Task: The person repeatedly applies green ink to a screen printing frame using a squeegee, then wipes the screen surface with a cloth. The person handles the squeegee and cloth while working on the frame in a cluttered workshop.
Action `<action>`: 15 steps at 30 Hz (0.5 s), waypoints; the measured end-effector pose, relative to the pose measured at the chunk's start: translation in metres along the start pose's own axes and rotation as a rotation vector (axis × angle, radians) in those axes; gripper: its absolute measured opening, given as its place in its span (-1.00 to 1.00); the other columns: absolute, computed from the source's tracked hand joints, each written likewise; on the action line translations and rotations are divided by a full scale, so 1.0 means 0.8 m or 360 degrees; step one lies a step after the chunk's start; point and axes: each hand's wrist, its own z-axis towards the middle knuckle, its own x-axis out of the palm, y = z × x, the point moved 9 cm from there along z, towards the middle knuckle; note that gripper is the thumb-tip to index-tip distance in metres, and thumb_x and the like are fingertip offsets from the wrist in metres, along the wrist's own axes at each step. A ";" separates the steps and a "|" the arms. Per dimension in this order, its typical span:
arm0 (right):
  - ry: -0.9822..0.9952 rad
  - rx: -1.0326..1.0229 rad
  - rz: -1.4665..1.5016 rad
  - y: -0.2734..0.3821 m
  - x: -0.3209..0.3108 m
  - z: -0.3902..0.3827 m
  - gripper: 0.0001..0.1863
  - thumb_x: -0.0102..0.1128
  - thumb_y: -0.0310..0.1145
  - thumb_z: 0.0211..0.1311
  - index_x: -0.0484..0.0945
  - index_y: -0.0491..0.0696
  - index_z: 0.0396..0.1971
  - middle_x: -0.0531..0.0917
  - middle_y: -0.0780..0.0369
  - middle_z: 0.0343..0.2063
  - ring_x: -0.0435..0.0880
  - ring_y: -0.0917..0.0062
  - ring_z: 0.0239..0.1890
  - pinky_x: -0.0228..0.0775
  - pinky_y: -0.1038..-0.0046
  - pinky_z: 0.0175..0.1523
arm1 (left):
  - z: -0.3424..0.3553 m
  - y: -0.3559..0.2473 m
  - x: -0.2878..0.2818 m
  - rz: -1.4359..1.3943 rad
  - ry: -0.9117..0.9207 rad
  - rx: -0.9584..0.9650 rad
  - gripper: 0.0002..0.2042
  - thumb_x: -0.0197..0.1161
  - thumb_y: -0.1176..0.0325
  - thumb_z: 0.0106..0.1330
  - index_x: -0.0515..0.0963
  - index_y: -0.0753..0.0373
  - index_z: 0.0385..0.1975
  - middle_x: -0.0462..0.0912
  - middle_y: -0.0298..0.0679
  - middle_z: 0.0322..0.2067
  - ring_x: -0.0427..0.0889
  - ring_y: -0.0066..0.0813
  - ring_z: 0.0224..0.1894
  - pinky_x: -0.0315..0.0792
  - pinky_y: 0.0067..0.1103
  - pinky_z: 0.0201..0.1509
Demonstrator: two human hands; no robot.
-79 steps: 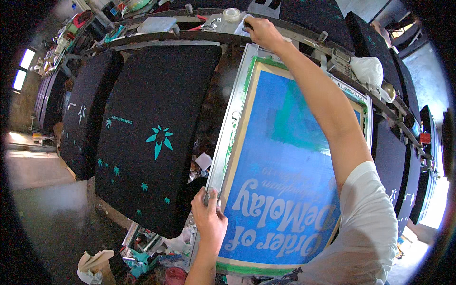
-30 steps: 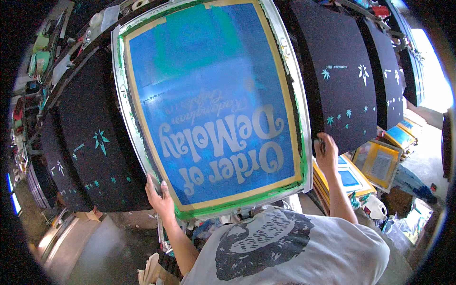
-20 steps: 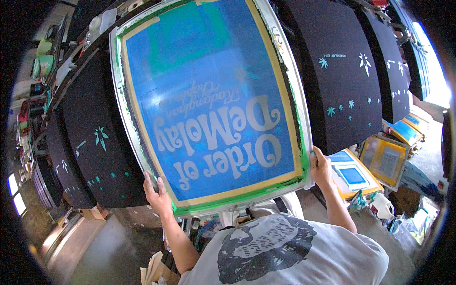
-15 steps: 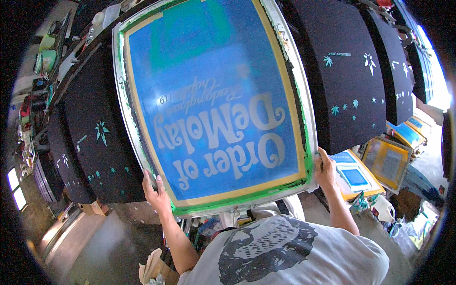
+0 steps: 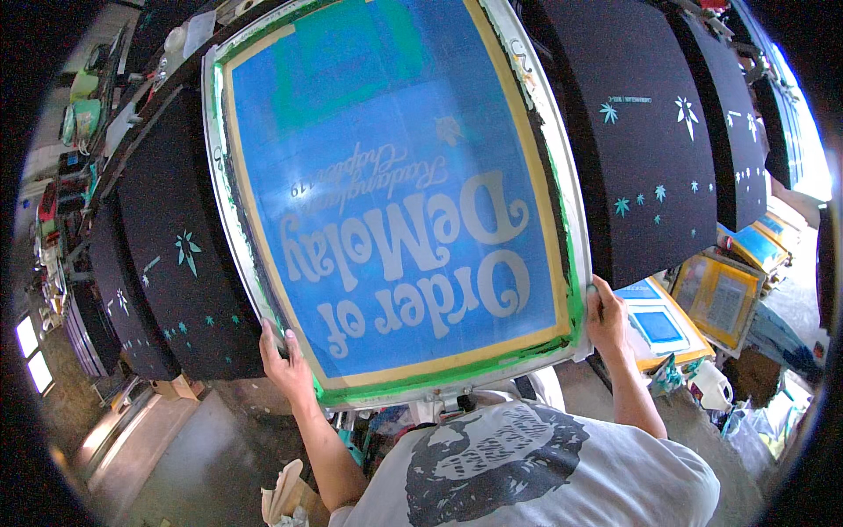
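Note:
A large silk-screen frame (image 5: pixel 369 140) fills the middle of the view, its blue mesh showing pale upside-down lettering. Yellow tape borders the mesh, with green paint streaks along the frame's edges. My left hand (image 5: pixel 287 362) grips the frame's near left corner, thumb up on the edge. At the near right corner, my right hand (image 5: pixel 608 318) is wrapped round the side rail. The frame lies tilted over the row of dark boards; what is directly beneath it is hidden.
Dark cloth-covered boards with pale leaf prints stand left (image 5: pixel 180 237) and right (image 5: pixel 641 149). Several other screens (image 5: pixel 663 325) lean or lie at the lower right, by a white jug (image 5: pixel 709 386) and plastic bags. An open carton (image 5: pixel 294 496) sits at the lower left.
The frame has shifted slightly toward me and its left side a little leftward, with both hands moving along on it. A leaf shape on the mesh now shows more plainly.

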 end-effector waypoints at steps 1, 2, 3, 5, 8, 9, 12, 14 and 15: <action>0.0004 0.0012 0.0003 0.000 0.002 0.001 -0.69 0.09 -0.45 0.33 0.55 -0.11 0.05 0.70 -0.03 -0.34 0.70 0.08 -0.31 0.51 0.17 -0.17 | 0.001 0.001 0.000 -0.0022 0.0003 -0.0026 -0.54 0.22 0.37 0.42 0.39 0.37 0.28 0.52 0.13 0.15 0.54 0.06 0.16 0.43 -0.25 0.19; 0.0007 0.0023 0.0007 -0.001 0.004 0.002 -0.68 0.11 -0.46 0.32 0.55 -0.11 0.05 0.70 -0.04 -0.35 0.70 0.08 -0.32 0.52 0.18 -0.18 | 0.001 0.002 0.001 0.0019 0.0001 -0.0022 -0.54 0.22 0.37 0.42 0.39 0.37 0.28 0.52 0.13 0.14 0.54 0.06 0.16 0.43 -0.26 0.19; 0.0011 0.0034 0.0011 -0.001 0.006 0.004 -0.68 0.13 -0.47 0.30 0.55 -0.11 0.05 0.70 -0.04 -0.35 0.70 0.08 -0.33 0.52 0.18 -0.20 | 0.000 0.005 0.004 0.0061 -0.0001 -0.0018 -0.54 0.22 0.37 0.42 0.40 0.37 0.27 0.52 0.12 0.14 0.54 0.06 0.15 0.43 -0.26 0.18; 0.0049 0.0100 0.0011 -0.010 0.014 0.006 -0.67 0.13 -0.51 0.27 0.55 -0.11 0.05 0.70 -0.04 -0.35 0.71 0.08 -0.33 0.52 0.19 -0.21 | 0.001 0.009 0.007 0.0113 -0.0008 -0.0003 -0.55 0.22 0.37 0.42 0.40 0.37 0.27 0.53 0.12 0.13 0.54 0.06 0.15 0.43 -0.27 0.18; 0.0005 0.0031 -0.0013 -0.022 0.023 0.007 -0.64 0.12 -0.55 0.23 0.55 -0.12 0.05 0.70 -0.05 -0.35 0.71 0.07 -0.32 0.52 0.20 -0.20 | 0.006 0.004 0.014 0.0069 0.0002 -0.0016 -0.55 0.22 0.37 0.42 0.39 0.37 0.26 0.52 0.12 0.13 0.54 0.07 0.14 0.42 -0.27 0.18; -0.0029 -0.0019 -0.0025 -0.024 0.025 0.006 -0.63 0.11 -0.57 0.22 0.55 -0.12 0.05 0.70 -0.05 -0.35 0.71 0.06 -0.31 0.52 0.20 -0.20 | 0.006 0.005 0.014 0.0081 -0.0014 0.0006 -0.55 0.22 0.38 0.42 0.39 0.37 0.27 0.52 0.12 0.13 0.54 0.07 0.14 0.42 -0.26 0.18; 0.0023 0.0032 -0.0004 -0.022 0.029 0.010 -0.59 0.09 -0.61 0.17 0.54 -0.12 0.06 0.70 -0.05 -0.35 0.71 0.04 -0.31 0.52 0.19 -0.19 | -0.001 0.010 0.013 0.0140 -0.0057 0.0012 -0.54 0.21 0.42 0.40 0.37 0.35 0.28 0.50 0.12 0.14 0.51 0.07 0.17 0.40 -0.25 0.21; 0.0025 -0.0024 -0.0004 -0.013 0.026 0.015 -0.58 0.10 -0.62 0.15 0.54 -0.14 0.05 0.70 -0.05 -0.30 0.71 0.05 -0.25 0.53 0.21 -0.14 | 0.002 0.013 0.017 0.0171 -0.0048 -0.0039 -0.53 0.20 0.45 0.40 0.36 0.36 0.29 0.45 0.13 0.18 0.48 0.07 0.21 0.39 -0.23 0.24; -0.0007 -0.0070 0.0020 -0.005 0.022 0.018 -0.59 0.10 -0.62 0.15 0.54 -0.15 0.05 0.70 -0.04 -0.27 0.71 0.05 -0.22 0.53 0.22 -0.12 | 0.006 0.011 0.019 0.0196 -0.0073 -0.0018 -0.53 0.20 0.46 0.39 0.35 0.36 0.28 0.39 0.13 0.22 0.44 0.08 0.25 0.37 -0.22 0.26</action>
